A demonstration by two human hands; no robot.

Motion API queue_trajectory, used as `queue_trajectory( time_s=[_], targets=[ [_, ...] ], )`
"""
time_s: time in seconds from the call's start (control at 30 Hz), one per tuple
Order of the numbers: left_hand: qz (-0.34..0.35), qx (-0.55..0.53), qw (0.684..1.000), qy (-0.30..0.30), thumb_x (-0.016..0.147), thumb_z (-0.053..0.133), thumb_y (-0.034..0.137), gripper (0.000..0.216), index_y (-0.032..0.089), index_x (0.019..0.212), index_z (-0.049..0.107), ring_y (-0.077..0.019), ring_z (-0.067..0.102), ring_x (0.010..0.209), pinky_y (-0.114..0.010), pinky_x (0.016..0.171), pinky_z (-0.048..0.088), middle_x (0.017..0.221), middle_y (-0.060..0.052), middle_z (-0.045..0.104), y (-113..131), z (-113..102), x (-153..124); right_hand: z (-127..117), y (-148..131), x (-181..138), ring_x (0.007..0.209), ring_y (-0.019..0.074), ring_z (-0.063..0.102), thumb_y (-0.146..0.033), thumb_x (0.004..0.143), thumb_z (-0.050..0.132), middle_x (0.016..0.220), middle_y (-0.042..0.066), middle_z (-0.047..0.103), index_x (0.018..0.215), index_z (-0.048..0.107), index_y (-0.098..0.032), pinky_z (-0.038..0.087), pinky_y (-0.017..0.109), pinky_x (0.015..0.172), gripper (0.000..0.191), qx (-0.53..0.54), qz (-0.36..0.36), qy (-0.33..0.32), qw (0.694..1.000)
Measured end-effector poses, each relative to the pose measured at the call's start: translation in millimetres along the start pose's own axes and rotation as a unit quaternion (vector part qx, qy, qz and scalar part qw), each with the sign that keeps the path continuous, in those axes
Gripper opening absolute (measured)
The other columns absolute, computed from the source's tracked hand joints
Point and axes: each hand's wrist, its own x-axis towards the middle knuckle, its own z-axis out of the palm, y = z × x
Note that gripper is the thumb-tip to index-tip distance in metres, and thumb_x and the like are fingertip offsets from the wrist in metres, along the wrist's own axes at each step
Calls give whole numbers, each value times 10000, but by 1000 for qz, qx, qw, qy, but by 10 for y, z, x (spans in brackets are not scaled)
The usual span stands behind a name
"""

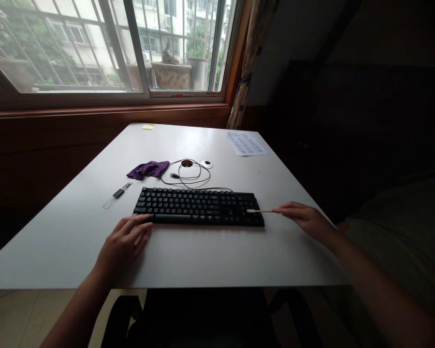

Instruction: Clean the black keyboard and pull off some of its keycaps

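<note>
The likeliest trouble lies at the right end of the black computer keyboard, which lies flat on the white desk in front of the person. The right hand has the far end of a cotton swab pinched between thumb and fingertips, its tip over the number pad — a long, thin reach, so pressing hard could bend the shaft or let the tip skid off. The tip might also snag on a key edge and shed fibres; the number pad is too dark to tell whether any keycaps are missing. The left hand grasps nothing that shows: its fingers are loosely spread, touching the keyboard's near left corner. If that touch is light, a sideways push could slide or swivel the keyboard. The USB cable, its plug lying loose, loops beside an uncovered cable hole; a shifting keyboard could drag it in. The wire keycap puller and purple cloth sit beyond the left hand, where a careless sweep could knock the puller aside.
</note>
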Motion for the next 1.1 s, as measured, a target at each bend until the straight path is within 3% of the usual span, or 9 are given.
queue_trajectory(
  time_s=[0.27,0.37,0.57,0.67,0.77,0.93,1.0,1.1],
  targets=[
    [-2,3,1000,0,959,548,222,231,222,1150,677,-282,577,1156,-465,970,530,1295,-79,629,27,-30,13,252,-276,230,1009,226,672,-397,989,494,1074,74,711,1102,777,-289,547,364,873,323,5,-43,-43,998],
    [-8,8,1000,-8,970,530,235,241,211,1159,678,-284,574,1158,-470,978,526,1303,-87,626,36,-33,8,176,-175,172,1003,235,674,-410,983,497,1056,77,714,1086,784,-284,548,365,869,329,-4,-31,-40,999],
    [-15,19,1000,-14,952,543,223,259,208,1165,690,-282,575,1159,-458,989,520,1320,-84,622,32,-16,-3,-176,284,-211,1041,269,670,-517,937,554,1120,82,704,1104,778,-289,526,405,924,361,-45,22,13,999],
    [-17,18,1000,-13,944,553,222,259,217,1161,695,-285,577,1157,-461,985,522,1318,-78,624,33,-7,-4,-208,192,-286,1054,263,668,-514,942,560,1121,74,706,1109,771,-293,529,396,931,348,-41,27,51,998],
    [-20,9,1000,-10,936,563,221,256,219,1155,696,-288,582,1155,-461,978,525,1304,-80,631,50,-19,11,-15,-182,-179,1042,235,669,-424,976,537,1109,65,702,1154,748,-297,542,355,906,304,-28,-5,48,998],
    [-45,-18,998,25,922,567,213,274,232,1172,678,-296,569,1197,-495,1042,488,1283,-79,641,74,-80,50,568,-820,208,978,185,668,-188,986,465,1112,54,679,1283,676,-316,553,320,866,386,-40,-120,-25,992],
    [-104,-41,991,66,925,560,240,303,233,1215,649,-307,563,1224,-529,1070,466,1321,-86,619,58,-95,54,760,-965,359,953,173,664,-119,969,447,1111,50,674,1305,659,-319,553,314,852,445,-61,-160,-32,985],
    [-228,-143,957,104,939,539,302,390,213,1319,555,-290,607,1204,-488,995,547,1373,-117,582,15,-86,50,966,-1109,565,948,165,656,-63,950,442,1106,53,672,1304,661,-295,544,303,849,476,-81,-203,-26,976]
  ],
)
